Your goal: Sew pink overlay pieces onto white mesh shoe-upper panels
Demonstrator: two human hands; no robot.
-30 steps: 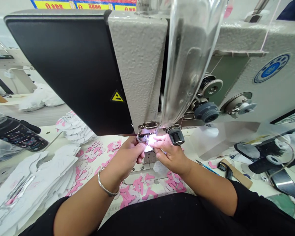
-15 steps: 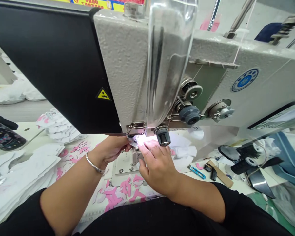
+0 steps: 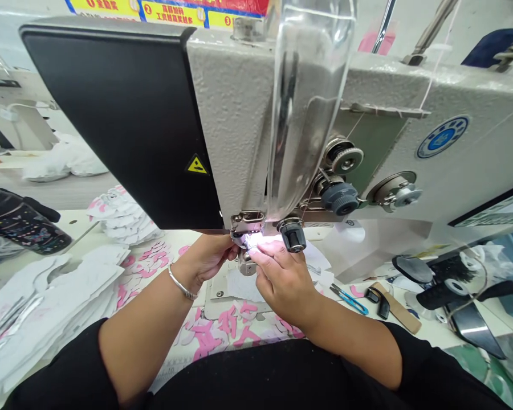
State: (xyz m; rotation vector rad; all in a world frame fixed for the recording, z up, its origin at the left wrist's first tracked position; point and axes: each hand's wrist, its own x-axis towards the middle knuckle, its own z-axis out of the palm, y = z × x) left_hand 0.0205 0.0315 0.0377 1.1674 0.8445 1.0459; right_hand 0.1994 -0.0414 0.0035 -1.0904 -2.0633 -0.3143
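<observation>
Left hand (image 3: 203, 262) and right hand (image 3: 284, 279) pinched a light, soft-looking white fabric piece (image 3: 248, 241) at its edges beneath a sewing machine's presser foot (image 3: 247, 223).

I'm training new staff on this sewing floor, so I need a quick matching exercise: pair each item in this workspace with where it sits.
Items:
1. Silver bangle
2. Blue-handled snips
3. Yellow warning triangle
4. Round blue-and-white badge

Places:
A. Black panel of the sewing machine
B. Grey casing of the sewing machine
C. Left wrist
D. Table, beyond the right hand

Pairs: 1-C, 2-D, 3-A, 4-B
</observation>
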